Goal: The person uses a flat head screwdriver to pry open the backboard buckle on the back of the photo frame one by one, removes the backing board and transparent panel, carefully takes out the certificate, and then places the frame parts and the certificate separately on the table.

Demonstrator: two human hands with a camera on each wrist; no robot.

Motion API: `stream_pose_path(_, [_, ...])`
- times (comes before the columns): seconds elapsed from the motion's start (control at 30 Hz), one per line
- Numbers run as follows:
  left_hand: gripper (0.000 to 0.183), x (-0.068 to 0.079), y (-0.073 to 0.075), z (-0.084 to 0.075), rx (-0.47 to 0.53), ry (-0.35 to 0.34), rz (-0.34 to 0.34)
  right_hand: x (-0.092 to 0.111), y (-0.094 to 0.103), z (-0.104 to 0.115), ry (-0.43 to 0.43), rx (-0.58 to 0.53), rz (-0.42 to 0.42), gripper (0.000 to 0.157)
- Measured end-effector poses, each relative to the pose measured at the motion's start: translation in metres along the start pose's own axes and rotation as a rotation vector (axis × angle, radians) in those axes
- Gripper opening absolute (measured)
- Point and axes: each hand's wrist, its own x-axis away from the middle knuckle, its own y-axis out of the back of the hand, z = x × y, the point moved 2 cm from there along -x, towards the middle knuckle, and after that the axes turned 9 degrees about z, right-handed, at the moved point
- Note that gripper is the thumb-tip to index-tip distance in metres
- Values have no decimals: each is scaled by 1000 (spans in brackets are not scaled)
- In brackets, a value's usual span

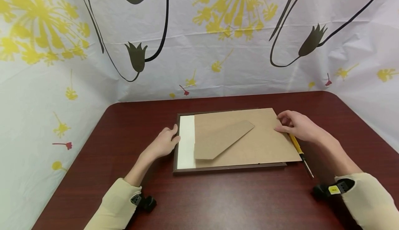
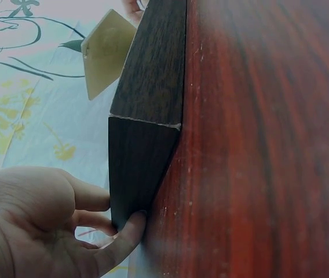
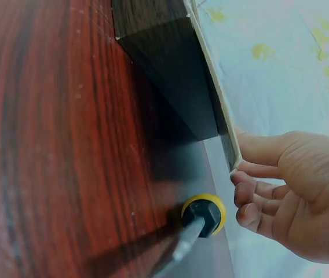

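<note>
We see a dark picture frame lying flat on the bench, with a brown board across it. The board sits to the right, so a pale strip shows at the left end and the board's right edge overhangs the frame. On the board, a tapered flap tilts slightly upward, casting a shadow along its near side.

The left hand grips the frame's left side, the fingers bent about the rail with one tip on the outer face; we judge that this keeps the frame from sliding. The right hand pinches the overhanging board between thumb and fingers, toward the far part of its right edge. We take the overhang to be what makes this hold easy, since the fingers can reach beneath the board there without meeting the rail.

A screwdriver with a yellow handle lies on the bench at the right, just beside the board's edge, its blade toward the near side. We suppose it was put there to be within easy reach; neither hand holds it.
</note>
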Motion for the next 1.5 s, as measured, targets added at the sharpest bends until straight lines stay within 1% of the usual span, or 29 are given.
stream_pose_path(0.23, [58,0,0,-1,-6,1,-2,3,0,-8,-54,-20,37,57])
stream_pose_path(0.43, [58,0,0,-1,-5,-1,-2,5,-2,-14,-96,-81,84,62])
stream_pose_path(0.53, [58,0,0,0,-10,-9,-1,5,-2,-16,-92,-108,100,58])
stream_pose_path(0.7, [58,-1,-2,2,-12,-4,-1,8,-1,-19,-95,-172,94,49])
stream_pose_path(0.73, [58,-1,-2,2,-10,-2,0,9,-1,-20,-102,-202,96,48])
stream_pose_path(0.8, [58,-1,-2,2,-9,2,4,10,-1,-23,-110,-300,116,47])
stream_pose_path(0.9, [58,-1,-1,1,-9,2,8,11,-3,-27,-124,-498,145,46])
stream_pose_path(0.97, [58,-1,-1,1,-11,0,10,12,-4,-29,-114,-606,142,43])
stream_pose_path(1.07, [58,-1,-1,1,-13,0,9,13,-2,-30,-69,-704,128,35])
stream_pose_path(1.23, [58,0,-1,2,-10,6,10,16,3,-27,36,-768,147,21])
stream_pose_path(1.37, [59,0,-1,2,-11,6,7,20,7,-20,108,-857,154,19])
stream_pose_path(1.5, [59,0,-2,2,-10,5,9,21,9,-16,164,-1071,172,23])
